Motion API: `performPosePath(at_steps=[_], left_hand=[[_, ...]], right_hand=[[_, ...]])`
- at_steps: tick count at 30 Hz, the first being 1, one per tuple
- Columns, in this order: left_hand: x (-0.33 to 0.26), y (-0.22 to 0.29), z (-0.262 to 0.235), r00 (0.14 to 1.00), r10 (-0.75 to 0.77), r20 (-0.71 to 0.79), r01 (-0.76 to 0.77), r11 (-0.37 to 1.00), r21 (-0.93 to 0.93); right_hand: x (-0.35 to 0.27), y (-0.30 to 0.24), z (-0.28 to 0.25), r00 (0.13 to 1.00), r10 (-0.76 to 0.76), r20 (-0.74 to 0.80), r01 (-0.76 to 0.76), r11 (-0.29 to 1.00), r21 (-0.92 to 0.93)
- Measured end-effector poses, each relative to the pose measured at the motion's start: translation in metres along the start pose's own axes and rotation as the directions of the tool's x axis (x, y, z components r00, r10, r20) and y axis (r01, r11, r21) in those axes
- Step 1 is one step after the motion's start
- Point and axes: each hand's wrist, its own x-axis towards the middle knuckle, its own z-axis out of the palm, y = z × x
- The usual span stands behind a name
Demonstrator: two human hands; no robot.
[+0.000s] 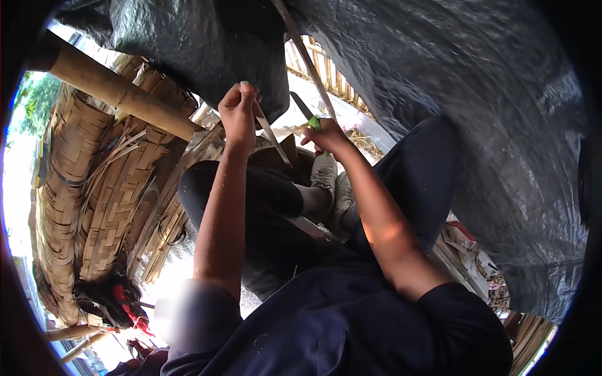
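My left hand (239,117) is raised in front of me, its thumb and fingers pinched on one end of a thin, pale strip (273,139), which looks like bamboo. The strip slants down and to the right toward my feet. To the right and slightly lower, my right hand (327,136) is wrapped round the bright green handle of a knife (301,106). The dark blade points up and to the left, apart from my left hand. Part of the handle is hidden by my fingers.
My shoes (323,172) are below the hands, between my bent knees. Woven bamboo mats (69,207) stand at the left under a thick bamboo pole (119,88). Black plastic sheeting (483,125) hangs at the right and top. A long, thin pole (304,53) slants behind the knife.
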Motion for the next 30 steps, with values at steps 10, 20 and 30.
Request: performPosePath(at_steps=[10,20,30], left_hand=[[0.018,0.004,-0.038,1.0,-0.006,-0.012,0.004,0.981,-0.193],[0.014,0.029,-0.006,0.98,-0.102,0.169,0.124,0.984,-0.129],[-0.001,0.013,-0.008,0.995,0.024,0.094,-0.001,0.973,-0.231]], right_hand=[[0.05,-0.019,0.023,1.0,0.008,0.023,-0.006,0.996,-0.093],[0.044,0.002,0.047,0.997,-0.021,0.071,0.009,0.987,0.162],[-0.004,-0.058,0.067,0.998,-0.07,-0.006,0.07,0.987,0.141]])
